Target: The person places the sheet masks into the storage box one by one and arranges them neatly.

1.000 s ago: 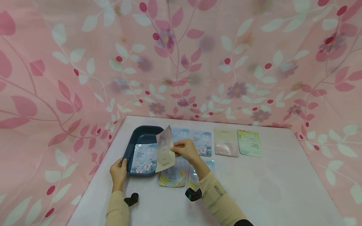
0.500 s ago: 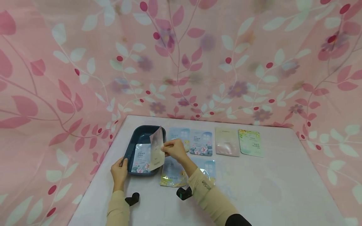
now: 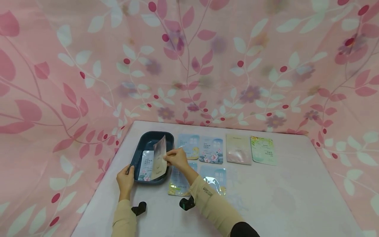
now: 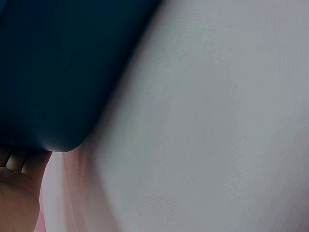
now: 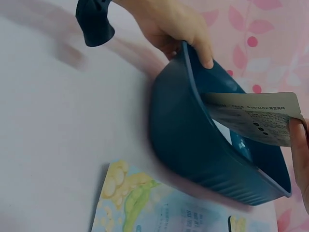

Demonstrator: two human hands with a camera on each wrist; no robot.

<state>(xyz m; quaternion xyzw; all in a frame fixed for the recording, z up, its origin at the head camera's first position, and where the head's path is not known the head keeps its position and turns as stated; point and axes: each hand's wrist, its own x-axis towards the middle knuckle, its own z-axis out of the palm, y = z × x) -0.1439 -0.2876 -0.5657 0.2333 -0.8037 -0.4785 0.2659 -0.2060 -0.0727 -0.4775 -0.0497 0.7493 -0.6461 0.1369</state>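
My left hand (image 3: 125, 180) grips the near left rim of a dark blue plastic basin (image 3: 147, 141), thumb over the edge, as the right wrist view also shows. A beige face mask packet (image 3: 159, 159) is pinched by its right edge between the thumb and fingers of my right hand (image 3: 178, 159). It stands tilted, partly inside the basin, over a blue floral face mask packet (image 3: 145, 166) lying there. In the left wrist view the basin's outer wall (image 4: 53, 72) fills the upper left, with part of the left hand (image 4: 19, 188) under it.
Right of the basin, two blue packets, another beige packet (image 3: 238, 149) and a green one (image 3: 263, 150) lie in a back row. Two more blue packets (image 3: 212, 179) lie in front, one partly behind my right arm. A pink floral curtain (image 3: 189, 65) stands behind the white-covered table (image 3: 284, 197).
My right hand has moved left with the beige packet, from the basin's right edge to inside it. The left hand keeps its hold on the rim.
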